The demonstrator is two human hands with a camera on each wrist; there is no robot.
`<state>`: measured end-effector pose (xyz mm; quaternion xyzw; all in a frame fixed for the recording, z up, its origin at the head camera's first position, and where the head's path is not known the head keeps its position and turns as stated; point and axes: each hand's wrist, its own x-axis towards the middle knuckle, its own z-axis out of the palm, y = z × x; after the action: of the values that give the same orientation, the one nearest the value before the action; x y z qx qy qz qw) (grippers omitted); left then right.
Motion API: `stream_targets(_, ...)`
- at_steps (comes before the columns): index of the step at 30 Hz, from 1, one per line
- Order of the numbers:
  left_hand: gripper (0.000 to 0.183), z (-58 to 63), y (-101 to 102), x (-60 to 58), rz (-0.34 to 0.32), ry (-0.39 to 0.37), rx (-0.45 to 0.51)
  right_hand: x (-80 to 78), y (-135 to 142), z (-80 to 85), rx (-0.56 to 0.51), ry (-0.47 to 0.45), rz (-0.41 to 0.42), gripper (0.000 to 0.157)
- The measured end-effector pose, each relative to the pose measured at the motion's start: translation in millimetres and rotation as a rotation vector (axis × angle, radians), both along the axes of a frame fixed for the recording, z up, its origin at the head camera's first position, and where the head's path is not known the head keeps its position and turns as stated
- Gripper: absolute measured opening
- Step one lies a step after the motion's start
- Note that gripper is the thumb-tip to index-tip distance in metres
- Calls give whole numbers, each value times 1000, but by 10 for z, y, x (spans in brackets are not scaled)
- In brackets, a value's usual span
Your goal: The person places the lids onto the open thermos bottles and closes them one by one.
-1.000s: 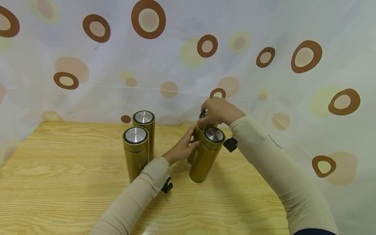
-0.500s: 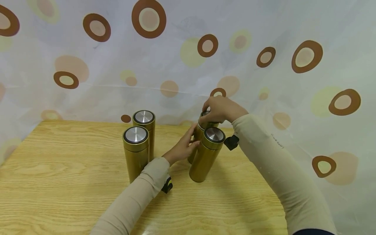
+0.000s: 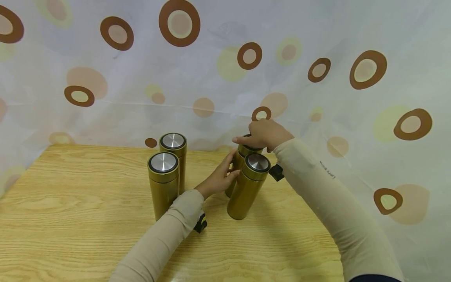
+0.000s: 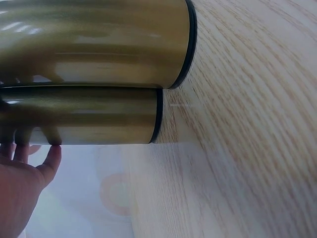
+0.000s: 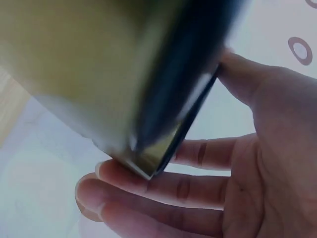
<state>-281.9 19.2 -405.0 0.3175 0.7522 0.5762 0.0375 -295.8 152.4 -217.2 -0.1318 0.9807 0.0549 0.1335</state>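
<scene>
Two gold thermos flasks stand on the right, one behind the other. My left hand (image 3: pixel 217 179) holds the rear right thermos (image 3: pixel 240 159) from its left side. In the left wrist view, fingertips (image 4: pixel 52 157) of that hand press its body. My right hand (image 3: pixel 267 133) is over the top of the same thermos, with thumb and fingers either side of the lid (image 3: pixel 246 144), which is mostly hidden. The front right thermos (image 3: pixel 246 192) stands upright with its silver-topped lid on, close before the rear one. The right wrist view has a blurred gold thermos (image 5: pixel 74 64) between camera and fingers (image 5: pixel 193 191).
Another pair of gold thermos flasks stands to the left: a front left thermos (image 3: pixel 163 190) near my left forearm and a rear left thermos (image 3: pixel 172 147) behind it, both lidded. They stand on a wood-grain table (image 3: pixel 88 219). A patterned sheet (image 3: pixel 204 86) hangs behind it.
My right hand has turned at the rear right thermos's lid, a digit now reaching left across its top where the fingertips were bent down before. The left hand and the flasks keep their places.
</scene>
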Motion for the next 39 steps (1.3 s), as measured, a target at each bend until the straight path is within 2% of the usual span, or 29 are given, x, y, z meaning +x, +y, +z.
stream_targets(6,69,-35,10,-29,2,-1,1,42,7,60,20,13,63,72)
stream_targets(14,70,-25,4,-15,7,-16,-9,100,7,215,-49,-39,205,64)
stream_targets(21,69,-19,8,-14,8,-11,-15,108,-30,176,-33,-71,204,54)
stream_targets(29,68,-18,1,-4,5,8,-12,91,-22,111,-48,-8,220,48)
stream_targets(39,68,-21,7,-1,3,0,-13,87,-2,112,-63,11,192,47)
